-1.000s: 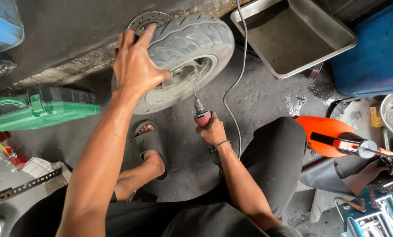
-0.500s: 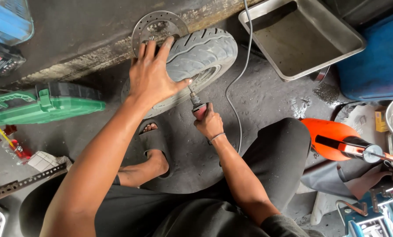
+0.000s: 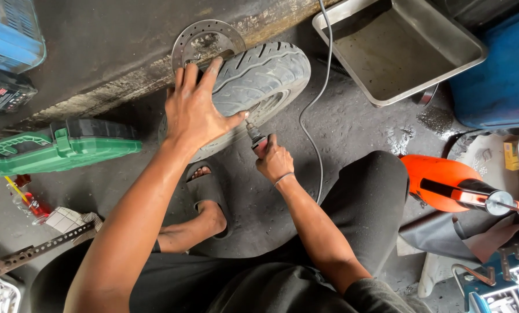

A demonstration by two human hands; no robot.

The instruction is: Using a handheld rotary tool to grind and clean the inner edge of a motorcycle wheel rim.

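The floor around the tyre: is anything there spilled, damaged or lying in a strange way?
Yes. A pale patch of spilled powder or grit lies on the concrete beside the metal tray. The tyre itself shows no clear damage under the left hand.

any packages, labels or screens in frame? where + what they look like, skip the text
Green plastic tool case: left, on the floor beside the tyre, long, flat, with a moulded handle.
Small yellow box: right edge, by a metal bowl, cardboard-like; print too small to tell.
Dark device with a red label patch: far left, below a blue crate, boxy.
White ribbed packet: lower left, crumpled.
No lit screens visible.
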